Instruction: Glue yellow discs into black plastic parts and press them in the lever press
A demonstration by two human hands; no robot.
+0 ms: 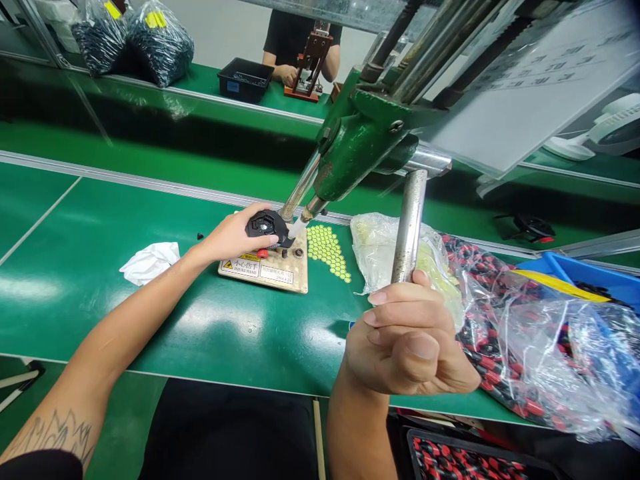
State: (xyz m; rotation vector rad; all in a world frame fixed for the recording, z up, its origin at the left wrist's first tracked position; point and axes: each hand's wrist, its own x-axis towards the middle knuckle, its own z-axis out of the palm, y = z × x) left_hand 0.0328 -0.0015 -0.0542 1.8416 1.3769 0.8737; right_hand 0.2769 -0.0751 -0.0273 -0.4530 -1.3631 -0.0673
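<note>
My left hand (243,233) is closed around a black plastic part (265,225), rounded with a recessed middle. It holds the part at the beige fixture base (263,281), below the white tip (297,229) of a green hand press (345,153). Whether the tip touches the part I cannot tell. My right hand (413,340) wraps round the lower end of the steel press lever (410,223). A red knob (263,254) shows on the base just below the part. Rows of small yellow-green discs (327,252) lie right of the base.
Crumpled white paper (150,263) lies left. To the right are a clear bag of yellowish pieces (373,250), a large bag of red-and-black parts (493,333) and a blue bin (560,267). A tray of red-and-black pieces (465,460) sits below the table edge. Another person (280,40) works across the bench.
</note>
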